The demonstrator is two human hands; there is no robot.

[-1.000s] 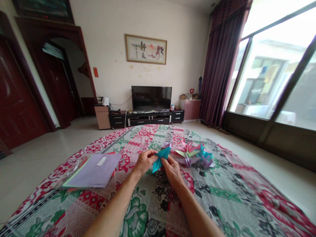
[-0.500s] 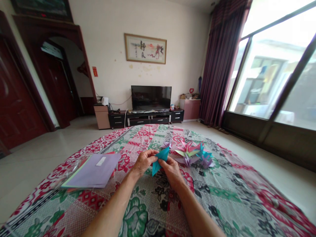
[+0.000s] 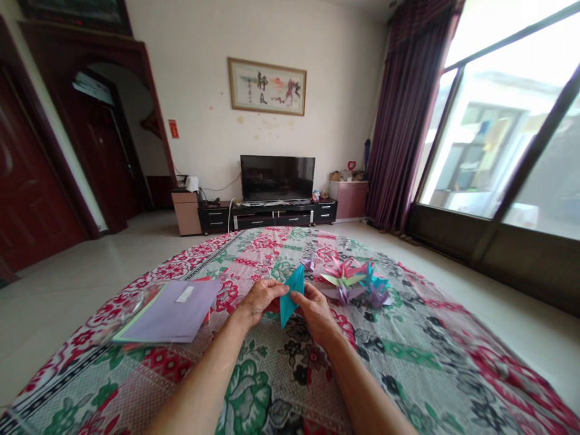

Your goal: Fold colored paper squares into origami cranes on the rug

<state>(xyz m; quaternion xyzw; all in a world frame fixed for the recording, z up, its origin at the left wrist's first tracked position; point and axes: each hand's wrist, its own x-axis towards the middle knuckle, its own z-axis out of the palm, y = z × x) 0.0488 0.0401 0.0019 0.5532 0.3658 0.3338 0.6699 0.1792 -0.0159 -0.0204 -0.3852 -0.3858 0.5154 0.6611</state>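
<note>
Two bare hands hold a small piece of bright blue folded paper (image 3: 293, 296) over a bench (image 3: 290, 389) covered in a patterned cloth of red, green, black and white. The paper is a narrow diamond, one point aimed away from the person and slightly right, the other back toward them. The left hand (image 3: 260, 302) pinches its left edge; the right hand (image 3: 316, 309) pinches the right edge, its thumb lying on the face of the paper. The fingers behind are mostly hidden. Whether the lower tip touches the cloth is hard to tell.

The step in hand looks like shaping or pressing a fold. The next move seems to call for a steady pinch on both sides, edges lined up, and a thumb run firmly along the crease.

Just beyond the paper lies a small purple folded piece (image 3: 307, 264). To the right sits a cluster of pointed folded shapes (image 3: 345, 281) in pink, green, blue and purple. Well to the left is a stack of flat sheets (image 3: 167, 317), purple uppermost, with a white label (image 3: 184, 294) on top.
</note>
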